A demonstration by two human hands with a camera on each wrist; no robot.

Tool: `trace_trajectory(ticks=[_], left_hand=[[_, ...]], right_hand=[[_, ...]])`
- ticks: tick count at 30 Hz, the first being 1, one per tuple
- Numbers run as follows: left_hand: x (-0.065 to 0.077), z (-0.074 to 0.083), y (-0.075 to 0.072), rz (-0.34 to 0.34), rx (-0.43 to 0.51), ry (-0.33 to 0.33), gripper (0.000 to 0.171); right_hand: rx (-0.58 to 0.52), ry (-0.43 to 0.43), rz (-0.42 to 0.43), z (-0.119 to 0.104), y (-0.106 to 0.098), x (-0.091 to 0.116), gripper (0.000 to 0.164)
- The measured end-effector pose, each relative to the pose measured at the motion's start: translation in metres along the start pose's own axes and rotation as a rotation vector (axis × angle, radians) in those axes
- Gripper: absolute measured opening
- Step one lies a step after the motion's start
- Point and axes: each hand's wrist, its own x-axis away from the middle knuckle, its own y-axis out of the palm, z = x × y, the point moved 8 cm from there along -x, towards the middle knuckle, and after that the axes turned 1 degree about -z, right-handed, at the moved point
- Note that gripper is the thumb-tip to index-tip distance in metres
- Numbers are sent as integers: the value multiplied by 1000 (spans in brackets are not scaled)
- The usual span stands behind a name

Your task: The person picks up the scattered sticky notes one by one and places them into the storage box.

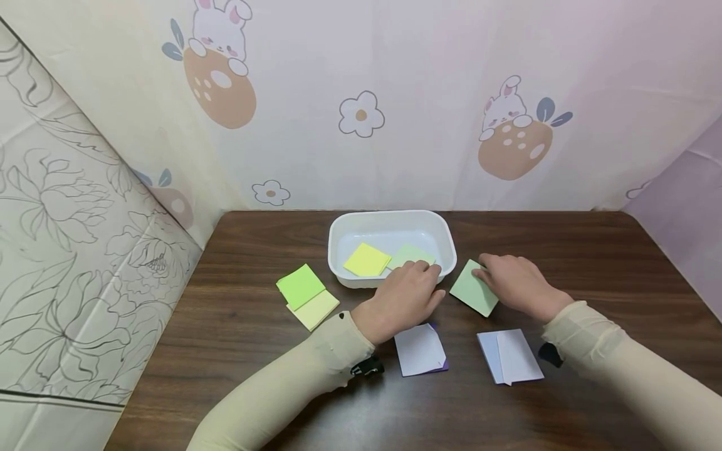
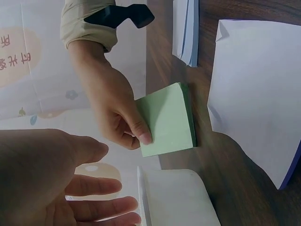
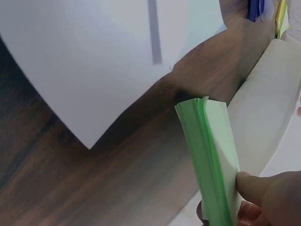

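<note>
My right hand (image 1: 516, 283) pinches a pad of pale green sticky notes (image 1: 474, 289) between thumb and fingers, just right of the white plastic tub (image 1: 389, 283). In the right wrist view the thick edge of this green pad (image 3: 207, 155) shows, with the thumb on its face. My left hand (image 1: 402, 295) is over the tub's front rim. In the left wrist view the fingers (image 2: 96, 184) of that hand are spread and hold nothing. Inside the tub lie a yellow sticky pad (image 1: 366, 259) and a pale green one (image 1: 410, 255), the latter partly hidden by the left hand.
Left of the tub, a bright green pad (image 1: 301, 286) overlaps a pale yellow pad (image 1: 314, 310). Nearer on the brown wooden table (image 1: 237, 376) lie a white-topped purple pad (image 1: 420, 352) and a light blue pad (image 1: 510, 357). A patterned curtain (image 1: 417, 163) hangs behind.
</note>
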Motion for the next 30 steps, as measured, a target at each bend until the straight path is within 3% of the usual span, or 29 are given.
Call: trace_trajectory(ticks=[11, 30], left_hand=[[-2, 3, -1, 18, -8, 12, 26], [-4, 6, -3, 20, -3, 20, 26]], right_hand=[[-17, 22, -29, 1, -5, -2, 21], [-28, 66, 26, 7, -25, 2, 25]])
